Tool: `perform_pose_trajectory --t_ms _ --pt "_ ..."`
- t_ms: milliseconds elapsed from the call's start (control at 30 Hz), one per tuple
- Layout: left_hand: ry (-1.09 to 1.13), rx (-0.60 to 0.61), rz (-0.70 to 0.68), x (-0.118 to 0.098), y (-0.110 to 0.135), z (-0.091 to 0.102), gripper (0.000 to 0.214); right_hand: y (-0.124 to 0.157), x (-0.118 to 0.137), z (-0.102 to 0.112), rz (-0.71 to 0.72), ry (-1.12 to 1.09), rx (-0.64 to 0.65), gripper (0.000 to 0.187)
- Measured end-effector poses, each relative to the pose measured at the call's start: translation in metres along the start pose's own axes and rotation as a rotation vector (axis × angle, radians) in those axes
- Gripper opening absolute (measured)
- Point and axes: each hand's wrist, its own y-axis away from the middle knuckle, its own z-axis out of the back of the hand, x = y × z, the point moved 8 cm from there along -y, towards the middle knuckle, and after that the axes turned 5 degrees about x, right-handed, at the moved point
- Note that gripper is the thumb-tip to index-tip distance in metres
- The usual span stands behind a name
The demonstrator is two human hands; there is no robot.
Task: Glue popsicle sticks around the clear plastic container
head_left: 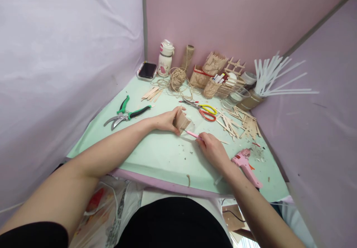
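Observation:
In the middle of the table my left hand (168, 121) is closed around a small brown cardboard piece (182, 121), tilted on its side. My right hand (211, 146) grips a slim pink-handled tool (193, 134). The tool's thin dark tip meets the lower edge of the cardboard; whether it is a blade or a point is too small to tell. Just beyond the cardboard lie scissors (208, 113) with yellow and red handles. Near my right forearm rests a pink hot glue gun (245, 166). Green-handled pruning shears (125, 115) lie left of my left hand.
Along the back stand a white bottle (165, 62), a phone (147, 70) on a tray, a twine ball (177, 79), a cardboard tube (188, 56), wooden-stick holders (213, 64) and white glue sticks (267, 77). Craft sticks (245, 123) and scraps are scattered at right.

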Motion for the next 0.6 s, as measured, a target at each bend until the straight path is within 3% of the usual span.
perform_pose_trajectory --t_ms 600 --pt "0.015 -0.009 -0.001 -0.0031 0.0007 0.0023 0.115 -0.0041 -0.0021 -0.0075 -0.012 0.025 0.06 0.011"
